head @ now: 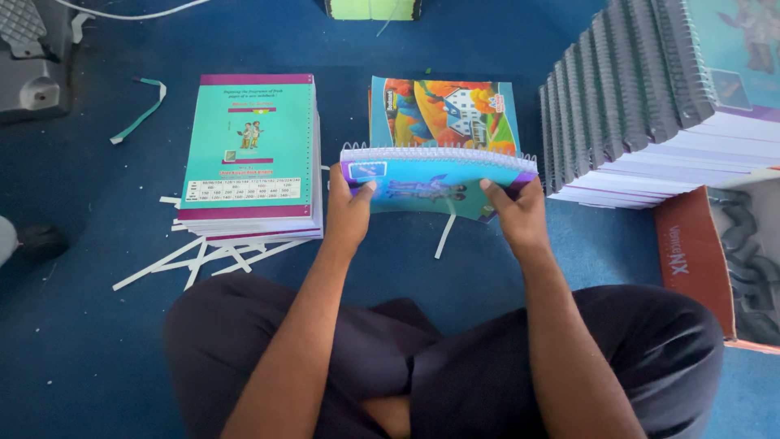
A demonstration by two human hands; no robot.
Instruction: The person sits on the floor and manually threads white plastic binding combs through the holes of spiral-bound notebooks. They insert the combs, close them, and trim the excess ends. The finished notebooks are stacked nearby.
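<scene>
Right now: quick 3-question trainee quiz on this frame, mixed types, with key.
1. True or false: both hands grip the spiral notebook.
2. The teal stack lies on which side of the person: A) left, B) right, C) behind?
3. Fill in: white paper ____ lie on the blue floor by the teal stack.

Key: 1 true, the left hand and right hand hold its two ends, its coil edge turned away from the person. 2 A; the bound stack is on the right. 3 strips.
</scene>
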